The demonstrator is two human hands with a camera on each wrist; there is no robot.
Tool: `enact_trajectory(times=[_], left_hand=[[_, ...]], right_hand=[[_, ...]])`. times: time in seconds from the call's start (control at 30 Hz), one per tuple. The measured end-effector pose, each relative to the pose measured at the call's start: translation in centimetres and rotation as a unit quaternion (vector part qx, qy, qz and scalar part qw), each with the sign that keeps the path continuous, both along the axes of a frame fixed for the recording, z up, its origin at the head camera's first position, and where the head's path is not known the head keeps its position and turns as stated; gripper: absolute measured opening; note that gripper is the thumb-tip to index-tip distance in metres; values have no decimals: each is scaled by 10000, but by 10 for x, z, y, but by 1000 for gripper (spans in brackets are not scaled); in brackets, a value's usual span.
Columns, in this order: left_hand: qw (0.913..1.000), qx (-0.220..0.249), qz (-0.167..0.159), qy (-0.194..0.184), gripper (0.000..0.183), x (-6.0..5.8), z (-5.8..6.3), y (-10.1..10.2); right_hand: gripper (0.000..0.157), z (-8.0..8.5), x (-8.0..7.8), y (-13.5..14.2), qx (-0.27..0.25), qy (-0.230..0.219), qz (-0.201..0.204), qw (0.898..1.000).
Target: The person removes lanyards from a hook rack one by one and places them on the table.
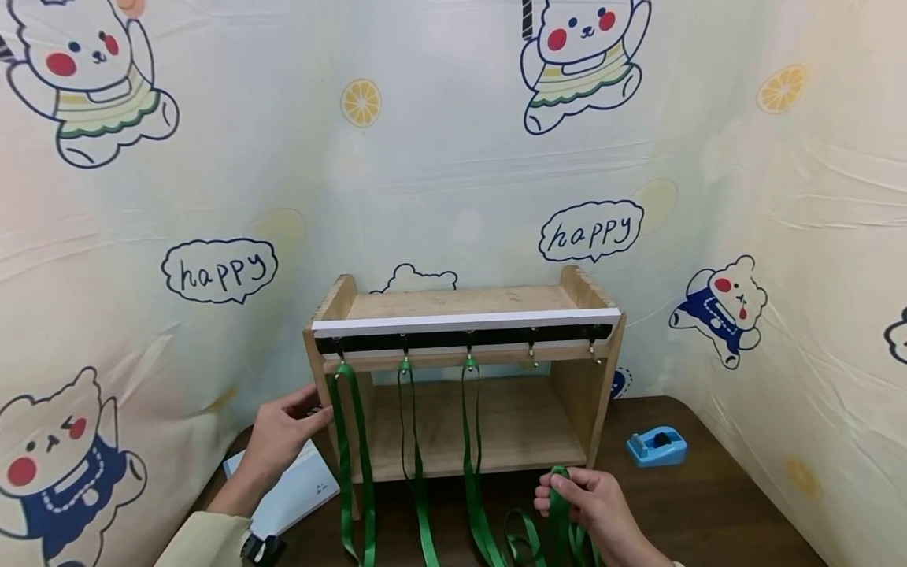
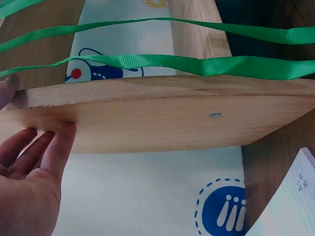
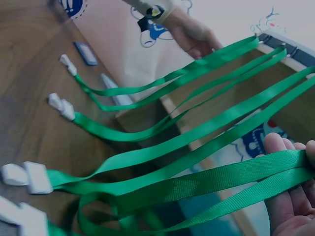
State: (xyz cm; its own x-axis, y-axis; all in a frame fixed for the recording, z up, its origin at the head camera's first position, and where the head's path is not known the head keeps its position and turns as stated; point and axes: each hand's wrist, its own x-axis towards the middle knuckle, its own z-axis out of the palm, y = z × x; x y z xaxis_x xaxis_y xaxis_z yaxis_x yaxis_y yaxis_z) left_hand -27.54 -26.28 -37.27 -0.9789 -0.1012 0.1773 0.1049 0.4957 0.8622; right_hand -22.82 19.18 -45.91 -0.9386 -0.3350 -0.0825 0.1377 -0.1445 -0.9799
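Green lanyards [image 1: 473, 472] fill the near middle: three hang in a row, and a fourth lanyard [image 1: 560, 508] is held at their right. A printed curtain [image 1: 468, 181] with bears, orange slices and "happy" bubbles spans the far side from left to right. At near left, a beige sleeve [image 1: 205, 539] leads to the left hand [image 1: 279, 433], which grips the left side panel [image 2: 162, 120] of a wooden shelf [image 1: 513, 425], thumb at the near edge, fingers against the outer face. Just right of that forearm, a ruled notepad [image 1: 290, 492] lies on the dark brown table [image 1: 723, 488]. Along the shelf's upper near edge runs a black strip [image 1: 432, 340] with five metal hooks [image 1: 532, 346]; the hung lanyards loop over the three leftmost, their white plastic clips [image 3: 38, 178] down by the table. Right of the third, a green ribbon loop [image 1: 524, 535] lies curled; I cannot tell whether it belongs to the held one. Further right, the right hand [image 1: 602, 504] pinches the fourth lanyard between thumb and fingers, nearer than the shelf's right end. Rightmost on the table sits a blue tape dispenser [image 1: 657, 447]
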Motion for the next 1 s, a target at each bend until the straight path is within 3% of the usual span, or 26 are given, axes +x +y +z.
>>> enact_trajectory(times=[0.2, 0.5, 0.77, 1.0], left_hand=[[10000, 7, -69, 48, 64, 1, -2, 0], [10000, 37, -60, 18, 66, 2, -1, 0], [10000, -14, -1, -58, 65, 2, -1, 0], [9999, -7, 42, -98, 66, 3, 0, 0]], right_hand=[[31, -21, 0, 0, -4, -143, 64, 9999], [36, -46, -5, -4, 482, -19, 5, 9988], [43, -60, -15, -9, 906, 144, -47, 9958], [44, -61, -21, -13, 1101, 233, -133, 9936]])
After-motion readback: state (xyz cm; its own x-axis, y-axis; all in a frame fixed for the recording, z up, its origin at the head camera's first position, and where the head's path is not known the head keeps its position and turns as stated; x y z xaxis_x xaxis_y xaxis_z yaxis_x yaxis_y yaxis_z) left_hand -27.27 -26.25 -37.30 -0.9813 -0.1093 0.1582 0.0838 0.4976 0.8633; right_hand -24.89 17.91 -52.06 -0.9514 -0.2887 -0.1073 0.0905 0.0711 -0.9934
